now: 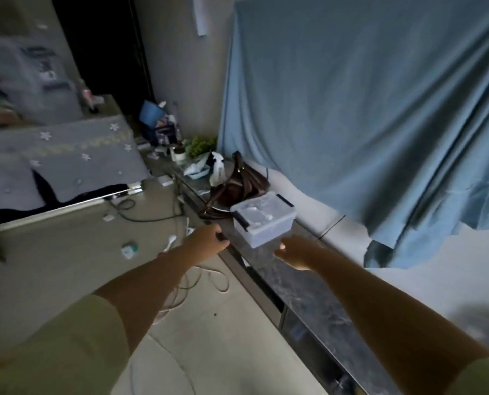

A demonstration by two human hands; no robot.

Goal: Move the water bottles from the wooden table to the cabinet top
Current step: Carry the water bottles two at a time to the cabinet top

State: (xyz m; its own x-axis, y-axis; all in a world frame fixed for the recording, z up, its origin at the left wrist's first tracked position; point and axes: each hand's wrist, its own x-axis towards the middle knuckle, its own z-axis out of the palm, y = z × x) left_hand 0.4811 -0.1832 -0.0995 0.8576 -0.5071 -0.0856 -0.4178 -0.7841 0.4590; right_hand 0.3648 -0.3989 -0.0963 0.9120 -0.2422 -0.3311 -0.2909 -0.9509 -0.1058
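No water bottle or wooden table shows in this view. A long low cabinet with a dark marbled top [303, 292] runs along the wall. On it stands a clear plastic box with black clips [261, 220]. My left hand [207, 240] reaches toward the box's left side, fingers relaxed, holding nothing. My right hand [297, 252] is just below the box's near right corner, fingers extended, apart from it or barely touching; I cannot tell which.
A brown handbag [237, 183] lies behind the box, with a white bag, a small plant [200, 146] and clutter farther back. A blue curtain [365, 109] hangs on the right. Cables [197, 280] and small items lie on the floor; a covered bed [61, 161] is left.
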